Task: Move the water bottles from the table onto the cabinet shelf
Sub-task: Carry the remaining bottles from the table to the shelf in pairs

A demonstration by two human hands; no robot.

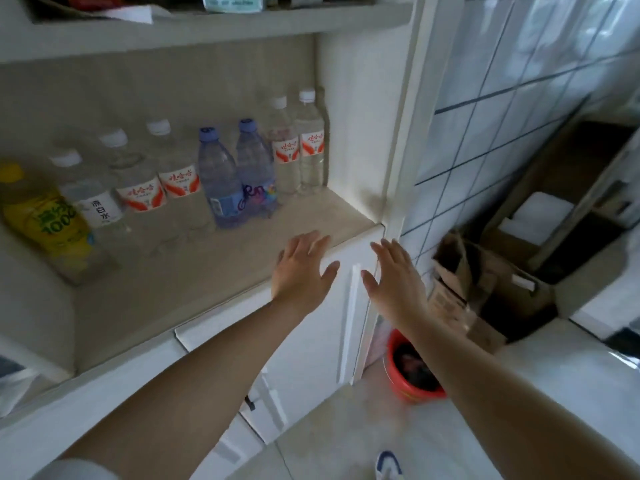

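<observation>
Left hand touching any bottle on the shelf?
Apart. The head view shows the left hand open at the shelf front edge, bare shelf between it and the nearest blue-capped bottles.

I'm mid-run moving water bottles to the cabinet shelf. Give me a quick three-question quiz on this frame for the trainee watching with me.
1. True or false: the left hand is gripping a bottle.
2. What colour are the caps on the two blue-tinted bottles on the cabinet shelf?
A. white B. purple C. yellow
3. Fill in: the red bucket stands on the ____.

Key
1. False: both it and the right hand are open and hold nothing.
2. B
3. floor
</observation>
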